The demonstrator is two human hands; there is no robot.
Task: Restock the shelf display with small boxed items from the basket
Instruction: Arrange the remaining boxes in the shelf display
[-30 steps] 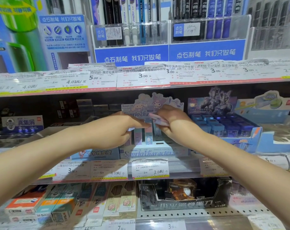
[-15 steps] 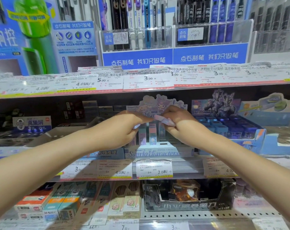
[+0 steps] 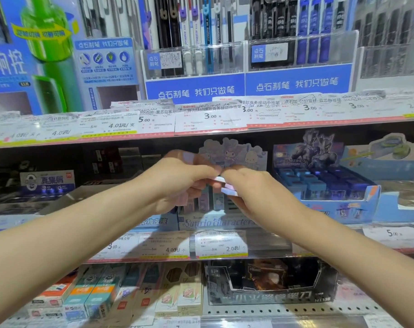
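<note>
stationery store shelving, three tiers with price-tag strips; middle shelf carries the display tray printed "sanrio characters", with a cartoon header card. small pastel boxes stand upright in the tray. left hand and right hand meet above it, fingers curled, together pinching a small pale pink-and-white box. blue box of sharpeners just right. pen rack above reads "点石制笔 我们只做笔". tags read "3.00", "2.0元".
</note>
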